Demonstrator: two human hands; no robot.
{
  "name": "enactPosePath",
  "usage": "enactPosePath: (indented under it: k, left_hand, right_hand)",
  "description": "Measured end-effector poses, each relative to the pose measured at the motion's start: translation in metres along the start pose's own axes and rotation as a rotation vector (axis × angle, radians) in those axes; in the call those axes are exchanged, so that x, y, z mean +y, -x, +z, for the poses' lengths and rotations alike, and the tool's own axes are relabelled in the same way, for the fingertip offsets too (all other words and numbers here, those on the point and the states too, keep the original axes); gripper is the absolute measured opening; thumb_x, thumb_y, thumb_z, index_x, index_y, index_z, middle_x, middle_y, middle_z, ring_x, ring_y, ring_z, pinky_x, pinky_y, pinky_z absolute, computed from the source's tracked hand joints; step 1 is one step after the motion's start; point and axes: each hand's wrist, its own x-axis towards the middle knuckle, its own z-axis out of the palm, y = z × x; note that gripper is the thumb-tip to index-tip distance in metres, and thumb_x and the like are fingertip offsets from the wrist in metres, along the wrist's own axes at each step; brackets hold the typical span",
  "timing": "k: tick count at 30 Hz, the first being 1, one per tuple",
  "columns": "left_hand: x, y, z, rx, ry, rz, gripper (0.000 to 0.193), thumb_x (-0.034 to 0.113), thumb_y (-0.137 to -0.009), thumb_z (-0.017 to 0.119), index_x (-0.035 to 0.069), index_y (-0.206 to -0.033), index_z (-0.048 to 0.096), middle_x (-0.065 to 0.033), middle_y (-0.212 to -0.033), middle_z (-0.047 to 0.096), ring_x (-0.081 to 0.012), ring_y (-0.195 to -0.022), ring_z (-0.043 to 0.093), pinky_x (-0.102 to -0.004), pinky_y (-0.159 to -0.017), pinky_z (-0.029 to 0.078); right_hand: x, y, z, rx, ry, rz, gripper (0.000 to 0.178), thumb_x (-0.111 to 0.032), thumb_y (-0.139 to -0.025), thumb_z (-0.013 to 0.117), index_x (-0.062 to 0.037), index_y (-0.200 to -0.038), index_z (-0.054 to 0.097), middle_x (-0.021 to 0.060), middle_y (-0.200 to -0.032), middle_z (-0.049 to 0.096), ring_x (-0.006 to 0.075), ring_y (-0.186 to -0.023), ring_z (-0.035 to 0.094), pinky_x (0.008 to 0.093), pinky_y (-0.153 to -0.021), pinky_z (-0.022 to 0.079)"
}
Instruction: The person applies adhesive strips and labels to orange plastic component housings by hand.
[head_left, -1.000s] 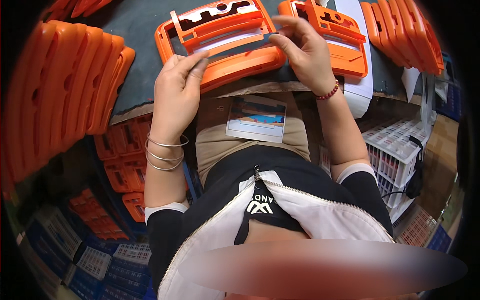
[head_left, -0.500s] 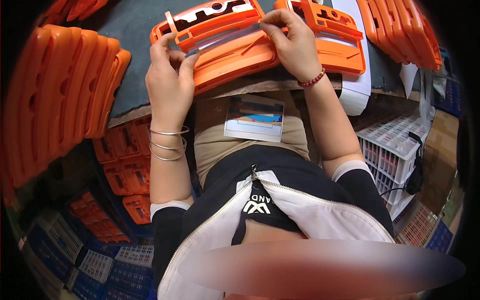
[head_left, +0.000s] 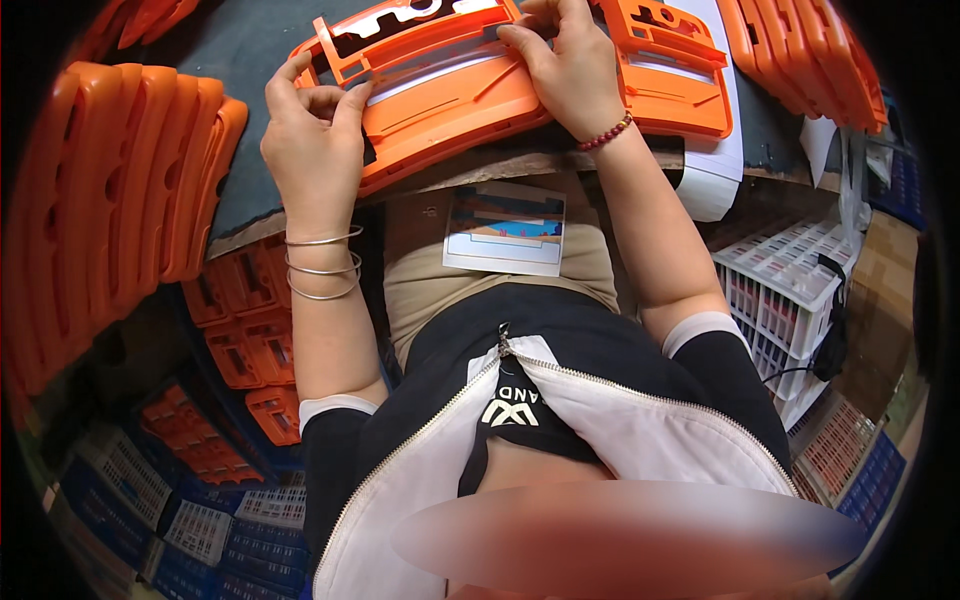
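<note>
An orange plastic housing [head_left: 455,108] with a long slot and cut-outs lies at the table's front edge, between my hands. A clear, greyish strip [head_left: 440,62] runs along its slot. My left hand [head_left: 315,140] is closed on the housing's left end, thumb and forefinger bent over the edge. My right hand [head_left: 572,75] is closed at the right end, its thumb by the end of the slot and its fingers curled over the upper bar. The fingertips of my right hand are partly cut off by the picture's top. A second orange housing [head_left: 680,100] lies just right of that hand.
Stacked orange housings stand at the left [head_left: 130,180] and far right [head_left: 800,60]. White paper [head_left: 712,185] hangs over the table edge [head_left: 250,235]. A printed card [head_left: 503,245] rests on my lap. White crates [head_left: 780,280] stand below right; orange parts [head_left: 245,330] below left.
Both hands have shifted left, the left one also toward me. The clear strip, earlier spanning between my fingertips, now sits lower along the slot. The housing has slid slightly left.
</note>
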Motion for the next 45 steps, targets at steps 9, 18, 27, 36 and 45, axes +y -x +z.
enactPosePath:
  k: [9,18,27,36,45]
  left_hand:
    - [-0.001,0.003,0.003,0.052,-0.066,0.036,0.047,0.016,-0.085,0.079,0.001,-0.121,0.054,-0.0056,-0.078,0.072,-0.0149,-0.066,0.069,-0.0271,-0.065,0.055]
    - [0.002,0.003,0.004,0.08,-0.054,0.071,0.042,0.015,-0.085,0.079,0.001,-0.118,0.056,-0.0049,-0.075,0.071,-0.0147,-0.064,0.068,-0.0269,-0.064,0.055]
    - [-0.001,-0.005,0.007,0.097,-0.376,0.363,0.038,0.018,-0.083,0.079,0.008,-0.117,0.064,-0.0086,-0.102,0.061,-0.0238,-0.087,0.065,-0.0353,-0.072,0.054]
    - [-0.009,-0.005,-0.004,0.003,-0.477,0.452,0.031,0.003,-0.082,0.07,0.01,-0.112,0.068,-0.0084,-0.109,0.061,-0.0312,-0.096,0.061,-0.0404,-0.081,0.053]
    - [0.002,-0.007,0.009,0.004,-0.529,0.519,0.04,0.005,-0.086,0.067,0.009,-0.126,0.064,-0.0123,-0.116,0.066,-0.0338,-0.107,0.058,-0.0413,-0.096,0.047]
  right_hand:
    - [0.001,0.0,0.003,0.029,0.001,0.001,0.03,-0.005,-0.082,0.077,-0.0001,-0.101,0.055,0.0141,-0.082,0.065,0.0283,-0.077,0.067,0.0365,-0.072,0.054]
    - [-0.003,-0.001,0.001,0.023,0.08,-0.032,0.031,-0.005,-0.083,0.077,0.0011,-0.103,0.055,0.0142,-0.082,0.065,0.0276,-0.075,0.066,0.0365,-0.07,0.053]
    - [0.002,-0.005,0.004,0.029,0.295,-0.351,0.045,-0.018,-0.079,0.081,-0.0003,-0.114,0.058,0.0165,-0.094,0.065,0.0355,-0.093,0.061,0.0446,-0.091,0.047]
    - [0.018,-0.032,-0.02,-0.372,0.301,-0.296,0.031,-0.012,-0.085,0.068,-0.0094,-0.115,0.063,0.0143,-0.095,0.066,0.0359,-0.097,0.062,0.0449,-0.093,0.045]
    - [0.004,-0.033,0.03,-0.368,0.332,-0.579,0.027,-0.025,-0.082,0.073,-0.0049,-0.097,0.064,0.0158,-0.1,0.062,0.0365,-0.1,0.059,0.0433,-0.085,0.051]
